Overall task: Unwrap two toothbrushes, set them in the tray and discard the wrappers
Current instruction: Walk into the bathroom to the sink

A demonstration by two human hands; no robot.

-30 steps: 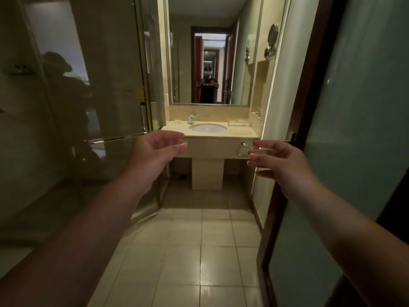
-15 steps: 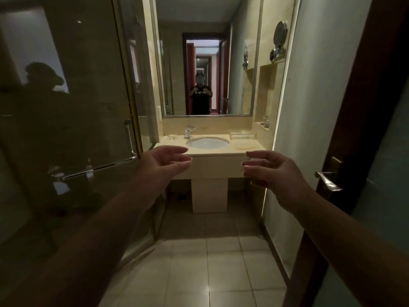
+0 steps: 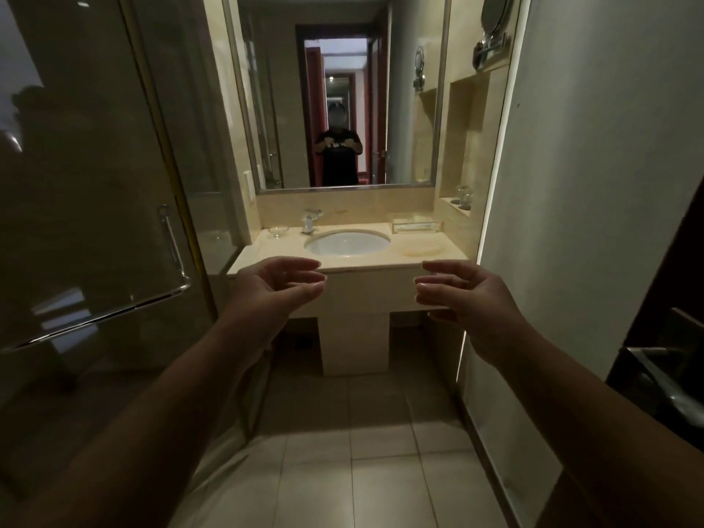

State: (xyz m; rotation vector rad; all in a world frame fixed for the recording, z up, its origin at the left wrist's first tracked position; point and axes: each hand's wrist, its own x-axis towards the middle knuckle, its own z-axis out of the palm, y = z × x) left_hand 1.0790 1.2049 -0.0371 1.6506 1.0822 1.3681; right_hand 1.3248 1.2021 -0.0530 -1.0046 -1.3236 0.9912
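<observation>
My left hand (image 3: 272, 289) and my right hand (image 3: 463, 295) are raised in front of me, palms facing each other, fingers loosely bent and holding nothing. Beyond them stands a beige vanity counter (image 3: 266, 257) with a white sink (image 3: 348, 243). A clear rectangular tray (image 3: 416, 225) sits at the counter's back right, its contents too small to tell. No toothbrush or wrapper shows plainly.
A glass shower door (image 3: 114, 184) with a metal handle (image 3: 173, 242) lines the left. A white wall (image 3: 590, 184) and a dark door (image 3: 670, 337) bound the right. A small glass dish (image 3: 278, 231) and faucet (image 3: 311, 219) sit by the sink; glasses (image 3: 463, 196) stand in a wall niche.
I have stepped forward through the doorway into the bathroom. The vanity looms larger and lower in view. Both hands stay raised and empty.
</observation>
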